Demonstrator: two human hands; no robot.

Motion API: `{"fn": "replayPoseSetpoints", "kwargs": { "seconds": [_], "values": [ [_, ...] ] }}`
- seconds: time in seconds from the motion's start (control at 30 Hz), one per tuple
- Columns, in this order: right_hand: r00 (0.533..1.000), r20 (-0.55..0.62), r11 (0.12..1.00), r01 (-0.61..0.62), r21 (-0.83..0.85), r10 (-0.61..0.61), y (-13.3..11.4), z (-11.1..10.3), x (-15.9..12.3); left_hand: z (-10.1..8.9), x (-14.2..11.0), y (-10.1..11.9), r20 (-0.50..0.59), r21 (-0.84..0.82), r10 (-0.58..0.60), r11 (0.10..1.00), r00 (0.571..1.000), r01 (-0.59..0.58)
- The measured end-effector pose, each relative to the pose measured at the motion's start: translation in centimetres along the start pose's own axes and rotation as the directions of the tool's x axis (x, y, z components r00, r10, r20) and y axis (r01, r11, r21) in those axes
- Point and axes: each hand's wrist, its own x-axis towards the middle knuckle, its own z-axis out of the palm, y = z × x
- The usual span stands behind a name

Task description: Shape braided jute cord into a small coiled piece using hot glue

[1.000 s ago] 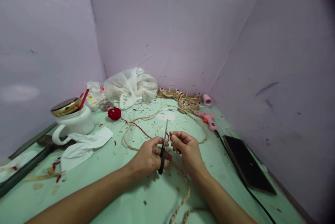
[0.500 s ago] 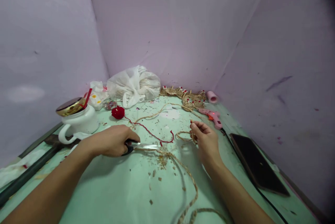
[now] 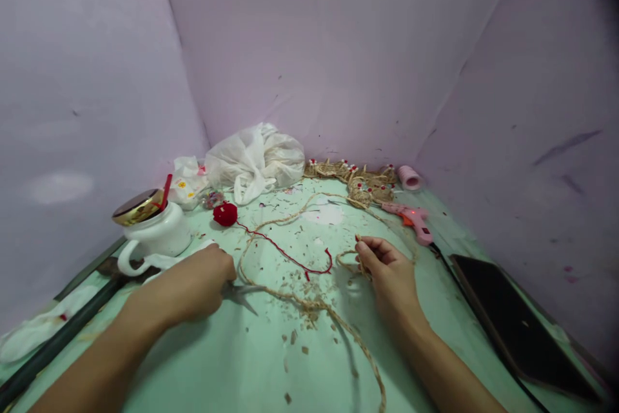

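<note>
Scissors are clamped in the grip of your left hand; your right hand pinches a red-tipped cord loop above the worktop. Far-side woven pieces look finished; braided rope and red yarn are left.

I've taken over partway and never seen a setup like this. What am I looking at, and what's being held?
No machine here: a person's left hand and right hand, both bare, are seen by one camera worn on the head, looking forward and down. The left hand is at a pair of metal-bladed scissors; blades stick out beneath it, but its grip is hidden. The right hand pinches a small loop of tan braided fibre. On the pale green tabletop lie a long tan braided cord, a round ball of red yarn, a pink plastic glue gun and a flat black rectangular device. A crumpled white plastic bag sits behind; a white pot with a handle stands at the left.
</note>
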Motion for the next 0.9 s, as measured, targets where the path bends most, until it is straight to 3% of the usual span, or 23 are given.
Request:
{"fn": "replayPoseSetpoints", "kwargs": {
  "seconds": [0.1, 0.23, 0.4, 0.47, 0.53, 0.67, 0.77, 0.9],
  "values": [
    [1.000, 0.008, 1.000, -0.017, 0.004, 0.017, 0.1, 0.0, 0.1, 1.4, 0.4, 1.9, 0.049, 0.090, -0.119, 0.989, 0.992, 0.114],
    [0.999, 0.015, 0.999, -0.036, 0.014, 0.036, 0.1, -0.1, 0.3, 2.3, 0.5, 3.1, 0.074, 0.164, -0.126, 0.980, 0.989, 0.113],
    [0.999, 0.011, 0.998, -0.051, 0.026, 0.051, -0.2, -0.1, 0.4, 0.7, 0.4, 4.1, 0.040, 0.271, -0.124, 0.956, 0.992, 0.108],
    [0.998, 0.013, 0.998, -0.056, 0.029, 0.055, -0.4, 0.0, 0.4, -0.2, 1.1, 4.9, 0.061, 0.232, -0.069, 0.971, 0.996, 0.053],
    [0.998, 0.021, 0.998, -0.059, 0.031, 0.058, -0.6, 0.0, 0.3, -0.6, 2.4, 5.7, 0.031, 0.162, 0.075, 0.984, 0.997, -0.079],
    [0.998, 0.038, 0.998, -0.055, 0.030, 0.054, -1.2, 0.0, 0.1, 0.9, 5.8, 6.5, -0.067, 0.086, 0.317, 0.946, 0.946, -0.311],
    [0.998, 0.043, 0.998, -0.049, 0.028, 0.048, -1.4, -0.1, 0.1, 2.2, 7.5, 6.5, -0.089, 0.074, 0.339, 0.940, 0.937, -0.333],
    [0.997, 0.058, 0.998, -0.058, 0.037, 0.055, -1.2, -0.1, 0.1, 1.5, 8.0, 5.4, -0.187, 0.022, 0.208, 0.978, 0.960, -0.208]
  ]
}}
